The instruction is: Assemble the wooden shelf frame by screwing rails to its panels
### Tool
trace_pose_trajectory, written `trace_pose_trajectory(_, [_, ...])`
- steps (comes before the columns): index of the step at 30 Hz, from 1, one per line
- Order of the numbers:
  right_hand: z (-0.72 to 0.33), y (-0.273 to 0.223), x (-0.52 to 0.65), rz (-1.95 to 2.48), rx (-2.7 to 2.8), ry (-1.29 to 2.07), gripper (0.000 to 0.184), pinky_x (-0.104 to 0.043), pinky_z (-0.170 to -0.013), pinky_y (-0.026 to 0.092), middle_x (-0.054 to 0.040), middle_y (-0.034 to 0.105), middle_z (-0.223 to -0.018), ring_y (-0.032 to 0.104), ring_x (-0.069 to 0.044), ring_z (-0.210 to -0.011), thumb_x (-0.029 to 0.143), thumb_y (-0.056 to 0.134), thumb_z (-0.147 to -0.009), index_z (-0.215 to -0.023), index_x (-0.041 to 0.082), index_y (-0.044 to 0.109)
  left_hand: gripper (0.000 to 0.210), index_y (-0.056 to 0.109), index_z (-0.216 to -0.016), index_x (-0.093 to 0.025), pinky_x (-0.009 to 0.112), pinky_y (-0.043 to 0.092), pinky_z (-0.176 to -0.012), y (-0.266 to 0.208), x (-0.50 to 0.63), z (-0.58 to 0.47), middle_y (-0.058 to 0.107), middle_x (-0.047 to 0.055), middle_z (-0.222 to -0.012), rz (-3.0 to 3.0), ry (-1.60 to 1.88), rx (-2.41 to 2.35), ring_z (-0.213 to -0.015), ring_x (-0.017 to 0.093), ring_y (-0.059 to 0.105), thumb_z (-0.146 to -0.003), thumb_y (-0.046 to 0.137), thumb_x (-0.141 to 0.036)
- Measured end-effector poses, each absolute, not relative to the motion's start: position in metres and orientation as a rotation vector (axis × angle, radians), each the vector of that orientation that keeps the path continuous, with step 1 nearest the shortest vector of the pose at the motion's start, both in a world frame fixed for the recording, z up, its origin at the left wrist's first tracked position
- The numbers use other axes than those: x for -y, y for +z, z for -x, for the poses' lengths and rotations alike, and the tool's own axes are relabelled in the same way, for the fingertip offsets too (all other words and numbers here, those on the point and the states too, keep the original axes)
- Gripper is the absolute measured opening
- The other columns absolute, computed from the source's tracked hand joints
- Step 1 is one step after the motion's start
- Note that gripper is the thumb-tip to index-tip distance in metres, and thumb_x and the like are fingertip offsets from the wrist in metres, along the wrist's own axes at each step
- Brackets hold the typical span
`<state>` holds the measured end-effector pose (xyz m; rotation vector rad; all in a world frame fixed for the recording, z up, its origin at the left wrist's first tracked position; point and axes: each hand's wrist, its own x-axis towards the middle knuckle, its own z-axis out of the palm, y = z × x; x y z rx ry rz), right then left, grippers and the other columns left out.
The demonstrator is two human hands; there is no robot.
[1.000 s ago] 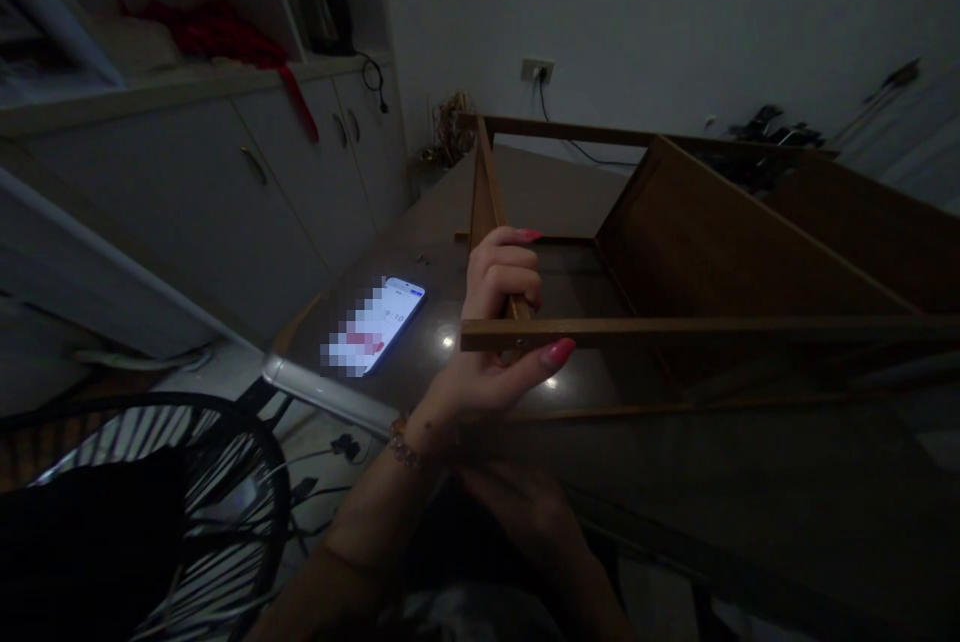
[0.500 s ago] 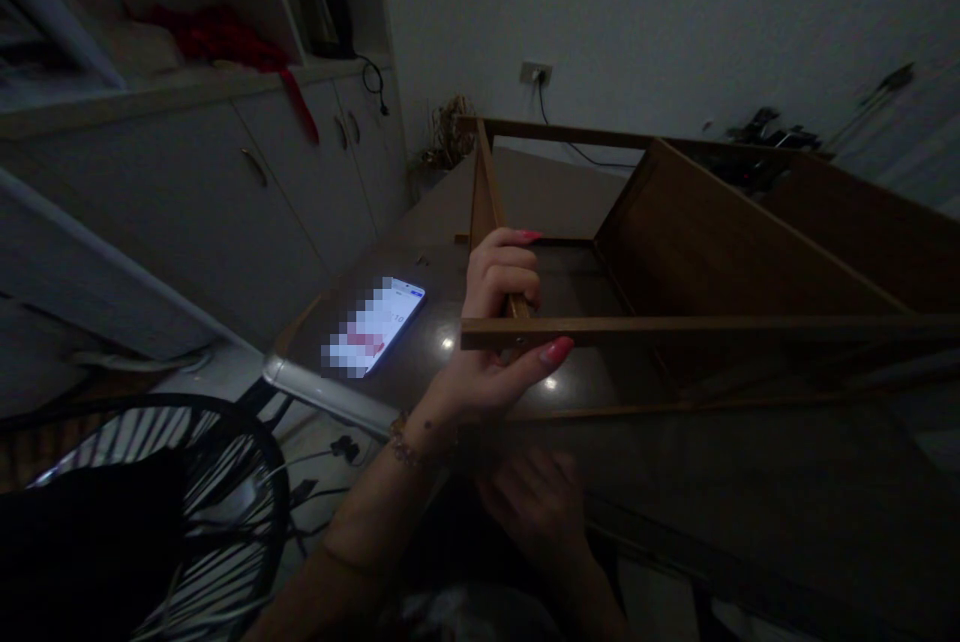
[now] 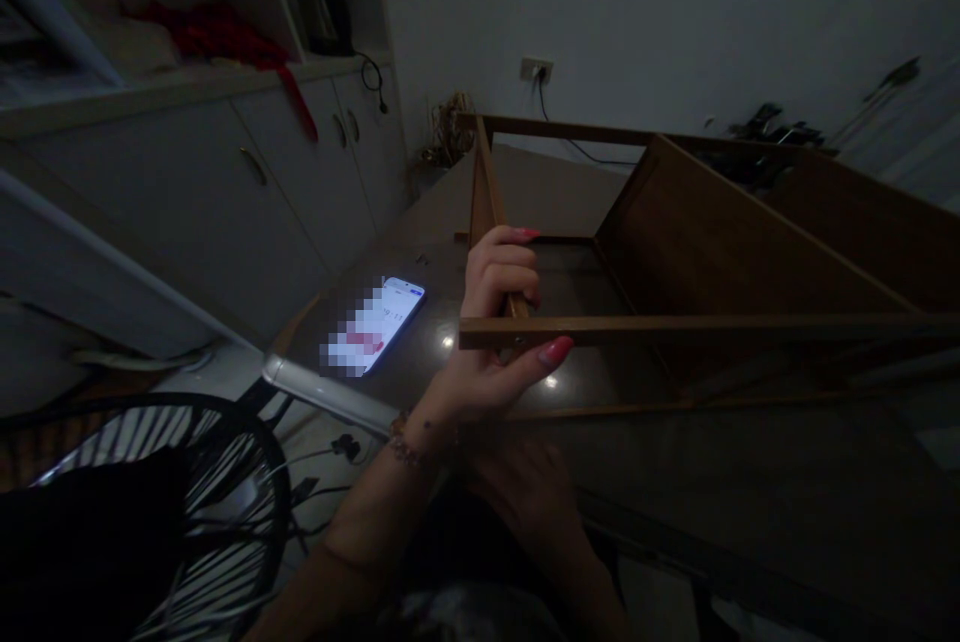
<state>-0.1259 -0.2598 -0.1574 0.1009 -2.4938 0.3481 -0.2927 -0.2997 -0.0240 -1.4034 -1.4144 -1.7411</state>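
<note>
A wooden shelf frame (image 3: pixel 720 329) lies on its side on the table, with panels set between its long rails. My left hand (image 3: pixel 502 287) is closed round the short end bar at the frame's near left corner. Its fingers wrap over the bar, and the thumb stretches along beneath the front rail. Lower down, by the table's near edge, is my right hand (image 3: pixel 529 492), dim and blurred. Its fingers look stretched out, and I make out nothing in them. A lit phone (image 3: pixel 394 317) lies on the table left of my left hand.
Small bits (image 3: pixel 422 259) lie on the dark table (image 3: pixel 420 222) beyond the phone. A black woven chair (image 3: pixel 277 482) stands at the lower left, with cables on the floor beside it. White cabinets (image 3: pixel 292 182) line the left, holding a kettle (image 3: pixel 322 7) and red cloth (image 3: pixel 217 32).
My right hand has shifted slightly left, and its fingers look straighter. My left hand keeps its grip on the shelf frame, which stays in place.
</note>
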Motion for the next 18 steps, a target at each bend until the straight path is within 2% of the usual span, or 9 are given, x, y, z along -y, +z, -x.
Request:
trace_pose_trajectory(3, [0.129,-0.156,0.261,-0.153,2.451,0.42,0.02,-0.032,-0.075,0.042,0.0,0.072,-0.092,0.061,-0.015,-0.078,0.034,0.051,-0.099,-0.103,0.026,0.068,0.036,0.046,-0.092,-0.025,0.054,0.045,-0.099,-0.024,0.299,0.293,0.052,0.003,-0.092,1.417,-1.774,1.384,-0.111,0.026,0.052,-0.087,0.051,-0.061])
trace_pose_trajectory(6, [0.131,-0.156,0.261,-0.183,2.435,0.497,0.022,-0.032,-0.078,0.048,-0.0024,0.073,-0.097,0.063,-0.016,-0.081,0.033,0.05,-0.099,-0.105,0.022,0.068,0.037,0.047,-0.096,-0.027,0.058,0.041,-0.104,-0.022,0.299,0.293,0.055,0.003,-0.095,1.425,-1.743,1.404,-0.115,0.027,0.052,-0.087,0.049,-0.063])
trace_pose_trajectory(9, [0.13,-0.158,0.259,-0.194,2.471,0.516,0.024,-0.033,-0.084,0.051,-0.0035,0.073,-0.101,0.065,-0.017,-0.086,0.034,0.053,-0.097,-0.113,0.022,0.067,0.042,0.047,-0.113,-0.03,0.063,0.035,-0.109,-0.026,0.306,0.294,0.057,0.006,-0.116,1.485,-1.638,1.51,-0.128,0.03,0.048,-0.088,0.047,-0.064])
trace_pose_trajectory(13, [0.127,-0.158,0.256,-0.223,2.51,0.527,0.028,-0.034,-0.091,0.052,-0.0051,0.072,-0.105,0.066,-0.018,-0.092,0.036,0.053,-0.097,-0.117,0.021,0.065,0.081,0.029,-0.143,-0.03,0.066,0.033,-0.11,-0.053,0.328,0.303,0.032,0.014,-0.153,1.547,-1.605,1.6,-0.143,0.038,0.029,-0.079,0.055,-0.071])
trace_pose_trajectory(16, [0.126,-0.153,0.255,-0.258,2.532,0.507,0.029,-0.033,-0.092,0.053,-0.0057,0.072,-0.107,0.066,-0.018,-0.094,0.035,0.049,-0.099,-0.118,0.019,0.064,0.116,0.011,-0.152,-0.026,0.067,0.028,-0.114,-0.079,0.346,0.313,0.009,0.018,-0.161,1.636,-1.592,1.76,-0.148,0.04,0.013,-0.064,0.07,-0.074])
trace_pose_trajectory(18, [0.127,-0.15,0.253,-0.286,2.534,0.485,0.029,-0.032,-0.09,0.053,-0.0059,0.072,-0.107,0.066,-0.017,-0.094,0.032,0.046,-0.1,-0.12,0.018,0.063,0.13,0.006,-0.153,-0.026,0.067,0.029,-0.114,-0.092,0.355,0.319,0.003,0.019,-0.162,1.704,-1.495,1.883,-0.149,0.042,0.011,-0.054,0.079,-0.07])
